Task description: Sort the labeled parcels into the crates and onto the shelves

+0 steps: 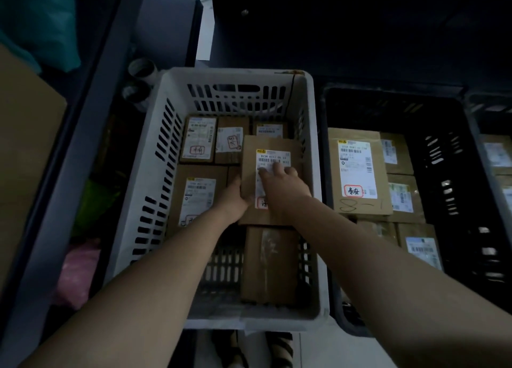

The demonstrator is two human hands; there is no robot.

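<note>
Parcel handling is under way at the white crate (163,146), with both forearms reaching into it from the near side. The left hand (234,201) grips a brown cardboard parcel (273,143) at its left edge, thumb lying along the side; its other fingers are hidden under the box. The right hand (285,184) rests on top of the same parcel, on the white shipping label (273,157), its fingers (277,169) nearly straight and slightly spread, pressing flat and closed round nothing. The parcel lies label up in the right half of the crate, overlapping boxes beneath it; whether it rests on them or is held clear cannot be told. A red mark at the near end of the label is partly covered by the hands. Three small labelled boxes (231,140) stand in a row along the far wall, a larger labelled box (196,196) lies at the left middle, and a taped box (270,265) with no label showing sits in the near right corner. Bare slatted floor shows at the near left. A black crate (443,157) stands just beside the white one on the right; a large labelled box (357,168) with a red-ringed handwritten mark lies on top of smaller labelled boxes inside it. A pink bag (77,270) lies left of the white crate. Lighting is dim.
</note>
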